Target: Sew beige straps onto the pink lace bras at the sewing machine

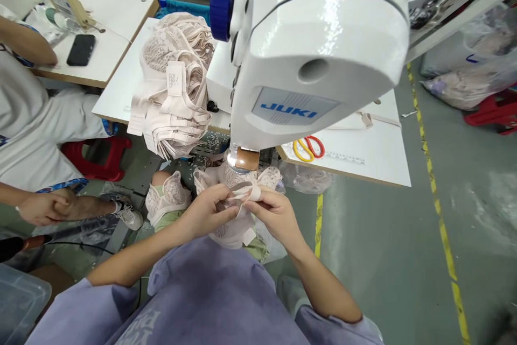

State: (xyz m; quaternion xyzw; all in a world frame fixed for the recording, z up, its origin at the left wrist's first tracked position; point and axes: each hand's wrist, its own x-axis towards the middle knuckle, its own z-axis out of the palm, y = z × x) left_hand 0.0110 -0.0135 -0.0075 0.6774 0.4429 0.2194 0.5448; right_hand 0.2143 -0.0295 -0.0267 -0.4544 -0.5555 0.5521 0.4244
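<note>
Between my two hands is the pale beige strap of a lace bra, whose body hangs down over my lap. My left hand pinches the strap from the left, thumb and fingers pressed together. From the right, my right hand grips the same strap, its loop bent up between the fingertips. Just above my hands is the lower end of a white sewing machine; its needle area is hidden. Another lace bra lies over my leg on the left.
A pile of beige bras sits on the white table left of the machine. Scissors with red and yellow handles lie at the table's right edge. A seated co-worker is on the left, near a black phone and a red stool.
</note>
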